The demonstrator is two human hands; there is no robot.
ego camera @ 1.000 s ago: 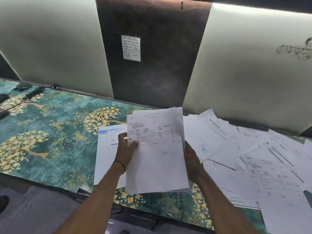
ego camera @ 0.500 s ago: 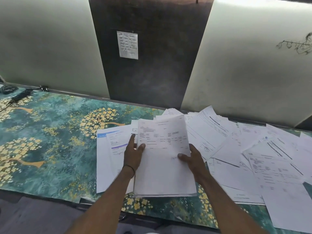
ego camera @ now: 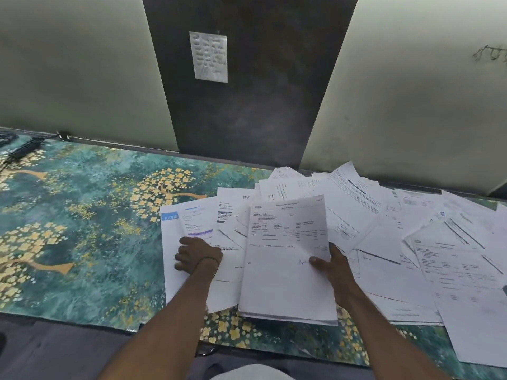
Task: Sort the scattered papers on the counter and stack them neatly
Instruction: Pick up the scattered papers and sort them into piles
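Note:
A stack of white printed papers (ego camera: 285,275) lies near the counter's front edge. My right hand (ego camera: 327,263) grips its right side, thumb on the top sheet. To the left lie a few loose sheets (ego camera: 175,281), one with a blue header. My left hand (ego camera: 196,256) rests on these sheets with its fingers curled down over them, apart from the stack. Many scattered papers (ego camera: 444,259) cover the counter's right part, overlapping one another.
The counter (ego camera: 82,229) wears a teal cover with yellow tree patterns. A black cable and plug (ego camera: 24,148) lie at the far left back. Behind stand pale wall panels and a dark pillar with a small note (ego camera: 210,57) pinned on it.
The stack came down from the air toward the counter. My left hand let go of it and moved left onto the loose sheets. My right hand stayed on the stack's right side.

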